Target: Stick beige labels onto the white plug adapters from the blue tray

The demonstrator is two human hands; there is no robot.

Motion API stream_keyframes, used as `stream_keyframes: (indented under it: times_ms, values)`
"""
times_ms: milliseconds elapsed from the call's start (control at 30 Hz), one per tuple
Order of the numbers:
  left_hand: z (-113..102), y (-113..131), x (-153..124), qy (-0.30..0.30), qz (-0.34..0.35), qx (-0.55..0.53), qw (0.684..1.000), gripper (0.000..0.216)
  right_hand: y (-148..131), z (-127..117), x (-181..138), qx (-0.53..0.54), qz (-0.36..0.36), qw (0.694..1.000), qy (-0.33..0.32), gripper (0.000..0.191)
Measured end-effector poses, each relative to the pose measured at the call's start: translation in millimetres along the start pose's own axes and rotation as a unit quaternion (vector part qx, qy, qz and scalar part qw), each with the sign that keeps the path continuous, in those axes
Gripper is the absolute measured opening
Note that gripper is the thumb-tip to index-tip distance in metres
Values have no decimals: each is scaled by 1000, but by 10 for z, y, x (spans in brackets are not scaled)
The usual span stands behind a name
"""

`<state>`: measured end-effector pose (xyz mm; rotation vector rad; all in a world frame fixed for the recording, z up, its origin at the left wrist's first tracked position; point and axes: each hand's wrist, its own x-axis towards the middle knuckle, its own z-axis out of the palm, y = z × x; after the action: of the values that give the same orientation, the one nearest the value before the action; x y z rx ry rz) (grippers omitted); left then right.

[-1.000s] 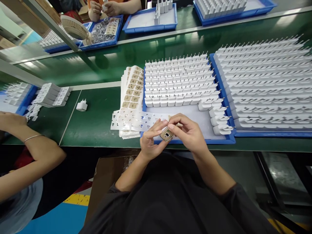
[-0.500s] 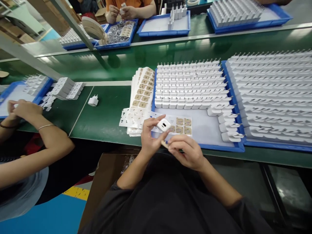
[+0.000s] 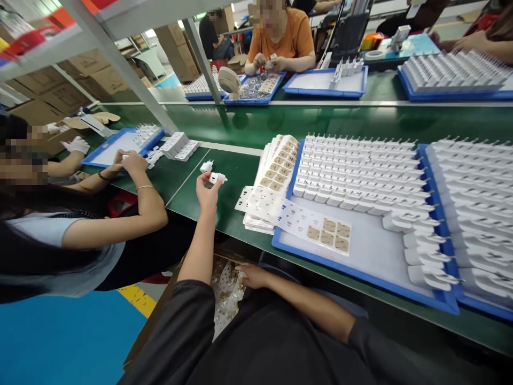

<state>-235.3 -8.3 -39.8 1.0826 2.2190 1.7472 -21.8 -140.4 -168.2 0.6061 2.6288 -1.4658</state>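
My left hand point(image 3: 207, 193) is closed round a white plug charger point(image 3: 217, 177), pinching it by the fingers above the green table. Just behind it a second plug charger point(image 3: 207, 166) lies on the table. Low at the table's front edge, my right hand point(image 3: 251, 276) hangs over a cardboard box of clear plastic and paper scraps point(image 3: 227, 299); its fingers look apart, with nothing plainly held. A sticker sheet point(image 3: 327, 238) with several tan stickers lies partly in the blue tray point(image 3: 296, 251). To its left is a stack of sticker sheets point(image 3: 276, 171).
Rows of white chargers point(image 3: 360, 171) fill the tray's back, and more stand at its right side. Another full tray point(image 3: 476, 214) adjoins it. At the left a co-worker's hands point(image 3: 134, 160) work by a blue tray point(image 3: 116, 149). Another person point(image 3: 296, 40) sits across the table.
My hands have parted: the left moved left and away with the charger, the right dropped to the scrap box. The tan piece between my right fingers no longer shows. The view swung left and up.
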Motion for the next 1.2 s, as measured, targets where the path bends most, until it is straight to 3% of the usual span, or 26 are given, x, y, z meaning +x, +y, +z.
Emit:
stream_keyframes:
  times_ms: [200,367,433,500,600,667,700,733,800,867,900,967,1067,1200]
  values:
    - [143,-97,523,-22,-15,106,994,36,93,-201,-354,6,0,1000,-11,36]
    - [135,-53,703,-33,-22,187,982,43,-169,-652,-1217,57,-42,997,25,35]
    - [112,4,741,-28,-16,210,977,46,-334,-888,-1629,73,-95,990,76,34]
    - [129,115,727,-27,3,224,974,43,-423,-1136,-1971,81,-103,980,150,31]
    - [247,408,498,-80,59,222,970,24,-329,-1469,-2220,27,-37,948,314,28]
    - [362,673,154,-160,108,209,959,15,-171,-1623,-2201,-49,39,917,394,26]
    - [422,815,-69,-221,141,203,943,18,-92,-1675,-2153,-87,74,905,411,26]
    - [480,954,-310,-317,195,197,907,20,-26,-1712,-2092,-121,101,897,413,26]
    - [591,1191,-786,-488,273,212,802,27,57,-1749,-1963,-171,128,895,391,26]
    - [692,1335,-1159,-562,352,252,705,31,79,-1752,-1866,-202,141,902,355,24]
    - [736,1367,-1284,-571,378,274,675,34,77,-1747,-1837,-213,145,904,342,22]
    - [809,1367,-1409,-567,405,312,646,42,72,-1731,-1816,-223,148,905,332,22]
    - [882,1313,-1386,-567,381,336,648,45,92,-1708,-1834,-214,130,908,336,26]
    - [940,1336,-1290,-622,324,320,637,31,132,-1694,-1836,-199,106,915,335,20]
